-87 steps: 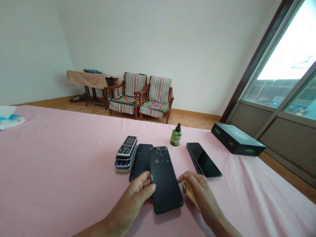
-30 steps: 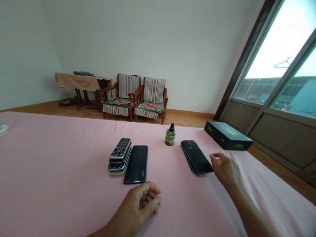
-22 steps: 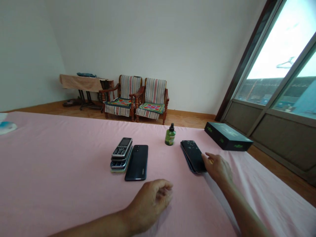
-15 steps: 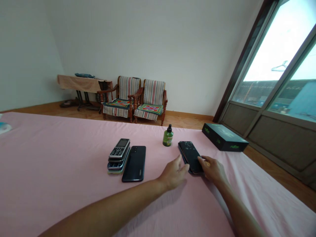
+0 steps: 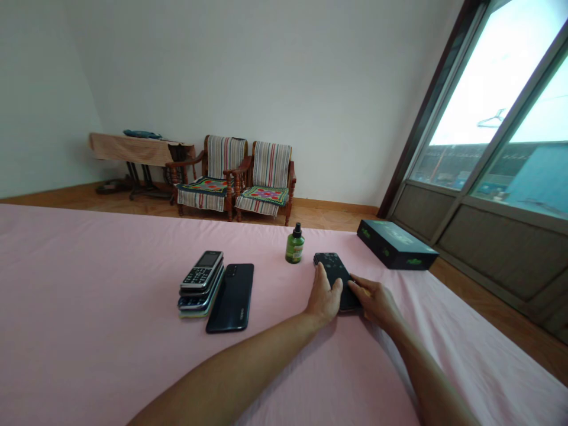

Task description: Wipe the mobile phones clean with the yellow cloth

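Observation:
A stack of dark smartphones (image 5: 336, 273) lies on the pink sheet, its top one speckled at the far end. My left hand (image 5: 325, 297) grips the left edge, thumb on the near part of the top phone. On the opposite edge, my right hand (image 5: 374, 302) holds the stack with its thumb on top; its other fingers are partly hidden. To the left, a keypad phone (image 5: 203, 271) tops a pile of several phones. Beside that pile lies a dark smartphone (image 5: 231, 300), back up, touching or nearly touching it.
A green bottle with a black cap (image 5: 294, 245) stands just beyond the phones. Toward the right edge of the pink sheet (image 5: 89, 284) sits a black box (image 5: 397, 244). Two wooden chairs (image 5: 264, 177) and a cloth-covered table (image 5: 133, 151) are against the far wall.
My left hand has moved right and forward onto the stack's left edge, and the phones there now look squarer. My right hand stays on the right edge. The view has shifted slightly.

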`<action>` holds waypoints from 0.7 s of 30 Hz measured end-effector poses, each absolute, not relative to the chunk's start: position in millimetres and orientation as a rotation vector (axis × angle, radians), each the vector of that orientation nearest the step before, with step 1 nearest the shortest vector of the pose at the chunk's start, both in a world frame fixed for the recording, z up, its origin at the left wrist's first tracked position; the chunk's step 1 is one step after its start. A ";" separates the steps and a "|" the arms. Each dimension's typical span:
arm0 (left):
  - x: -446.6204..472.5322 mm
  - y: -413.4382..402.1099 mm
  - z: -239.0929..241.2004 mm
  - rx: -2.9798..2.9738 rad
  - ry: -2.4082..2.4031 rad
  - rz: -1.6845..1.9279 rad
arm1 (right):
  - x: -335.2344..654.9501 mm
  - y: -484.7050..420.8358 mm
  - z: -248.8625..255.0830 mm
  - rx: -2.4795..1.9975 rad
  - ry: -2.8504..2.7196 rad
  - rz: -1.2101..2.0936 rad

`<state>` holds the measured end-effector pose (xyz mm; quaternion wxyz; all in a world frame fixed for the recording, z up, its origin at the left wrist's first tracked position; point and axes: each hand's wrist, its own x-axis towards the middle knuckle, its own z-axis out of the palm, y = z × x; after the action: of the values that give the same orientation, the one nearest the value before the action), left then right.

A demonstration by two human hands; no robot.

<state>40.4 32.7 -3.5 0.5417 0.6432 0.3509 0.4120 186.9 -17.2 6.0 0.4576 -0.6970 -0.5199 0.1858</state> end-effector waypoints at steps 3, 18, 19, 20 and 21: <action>39.0 37.0 -3.1 1.549 0.845 1.015 | 184.3 -18.8 9.0 -1.681 -1.265 0.491; 36.7 37.4 -3.0 1.564 0.799 0.936 | 181.5 -44.1 30.2 -1.696 -1.552 0.618; 37.4 37.1 -2.9 1.558 0.796 0.920 | 181.2 -43.1 29.6 -1.690 -1.574 0.601; 38.2 37.1 -2.8 1.551 0.795 0.907 | 180.7 -42.3 29.1 -1.684 -1.591 0.592; 38.9 37.3 -2.4 1.544 0.796 0.899 | 180.2 -41.8 28.7 -1.681 -1.605 0.589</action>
<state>38.9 37.3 -2.4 0.5585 0.6548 0.3377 0.3813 180.2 -41.8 28.7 0.3636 -0.6531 -0.6236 0.2288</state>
